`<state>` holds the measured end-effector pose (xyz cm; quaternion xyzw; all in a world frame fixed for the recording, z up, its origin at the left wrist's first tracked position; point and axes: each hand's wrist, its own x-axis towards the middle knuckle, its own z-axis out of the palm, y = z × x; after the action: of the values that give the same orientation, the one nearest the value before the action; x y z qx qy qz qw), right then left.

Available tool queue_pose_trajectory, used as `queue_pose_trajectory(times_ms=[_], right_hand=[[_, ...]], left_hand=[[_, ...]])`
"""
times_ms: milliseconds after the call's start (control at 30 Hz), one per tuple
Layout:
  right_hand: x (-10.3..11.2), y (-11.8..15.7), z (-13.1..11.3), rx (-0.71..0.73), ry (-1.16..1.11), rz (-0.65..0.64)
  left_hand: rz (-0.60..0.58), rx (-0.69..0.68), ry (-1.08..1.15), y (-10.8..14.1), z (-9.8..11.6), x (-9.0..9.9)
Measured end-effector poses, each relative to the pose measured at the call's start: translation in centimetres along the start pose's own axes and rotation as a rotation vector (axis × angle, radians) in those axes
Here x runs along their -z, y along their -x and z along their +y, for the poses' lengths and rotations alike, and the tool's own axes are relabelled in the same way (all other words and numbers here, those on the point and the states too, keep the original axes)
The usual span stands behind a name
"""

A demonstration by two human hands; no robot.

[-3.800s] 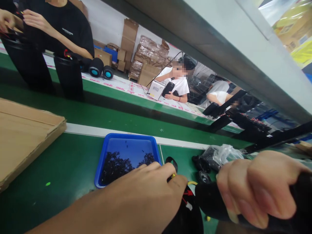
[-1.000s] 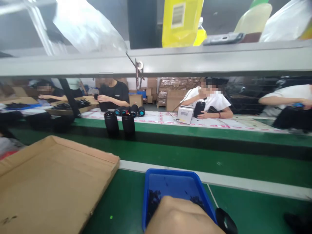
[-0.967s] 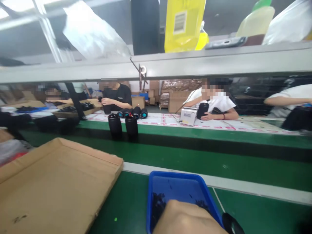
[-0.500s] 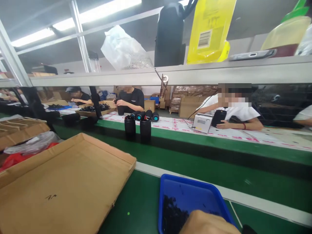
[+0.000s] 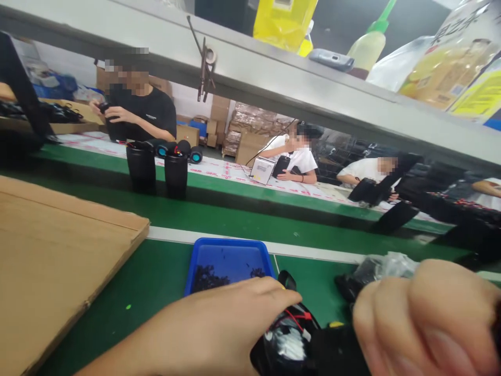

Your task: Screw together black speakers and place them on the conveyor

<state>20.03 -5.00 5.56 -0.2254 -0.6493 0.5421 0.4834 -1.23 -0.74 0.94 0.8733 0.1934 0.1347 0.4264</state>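
Observation:
My left hand (image 5: 235,318) reaches in from the lower left, its fingers closed over the near rim of a black speaker housing (image 5: 287,339). Red wires with a small white connector show at the housing's open end, beside a shiny, pale patch. A black strap loop (image 5: 287,280) rises behind my fingertips. Close to the camera on the right, my right hand (image 5: 426,318) is curled into a fist. A dark block-like part (image 5: 338,350) lies between the housing and this fist; whether my right hand grips it is hidden. Just behind my left hand lies a blue tray (image 5: 230,253) with small black pieces.
A cardboard tray (image 5: 66,250) fills the left side. Dark items in clear plastic (image 5: 391,266) lie behind my right hand. Black cylinders (image 5: 176,172) stand across the green bench (image 5: 242,214), where several co-workers sit. Overhead runs a shelf (image 5: 242,62) with bottles and bags.
The view has swung right and tilted down. Earlier one hand was over the blue tray; now both hands show in front of it, with the black housing at my left hand.

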Motion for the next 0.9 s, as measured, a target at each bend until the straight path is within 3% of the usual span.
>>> queue_pose_trajectory(times_ms=[100,167,333,400,533,700,900], right_hand=[[-0.2,-1.0,0.2,-0.066,0.004,0.026],[0.0,-1.5,-0.1,-0.127,-0.001,-0.04],[1.4,-2.7,-1.1,-0.137,-0.08,-0.554],[1.8,-3.1,-1.2,-0.084,-0.113,-0.628],[1.9,-3.8,-1.5,-0.056,-0.087,-0.667],[1.9,-4.6,-2.2,-0.121,-0.076,-0.773],[1.7,-4.5,-1.1,-0.162,-0.155,-0.768]], left_hand=[[0.047,0.01,-0.024,-0.3,-0.1,-0.5],[0.027,0.011,-0.041,-0.4,0.0,-0.4],[0.022,-0.007,-0.088,-0.6,0.2,-0.1],[0.037,-0.015,-0.085,-0.6,0.3,-0.2],[0.05,-0.022,-0.08,-0.6,0.2,-0.3],[0.073,-0.064,-0.105,-0.7,-0.4,-0.6],[0.081,-0.123,-0.1,-0.7,-0.6,-0.3]])
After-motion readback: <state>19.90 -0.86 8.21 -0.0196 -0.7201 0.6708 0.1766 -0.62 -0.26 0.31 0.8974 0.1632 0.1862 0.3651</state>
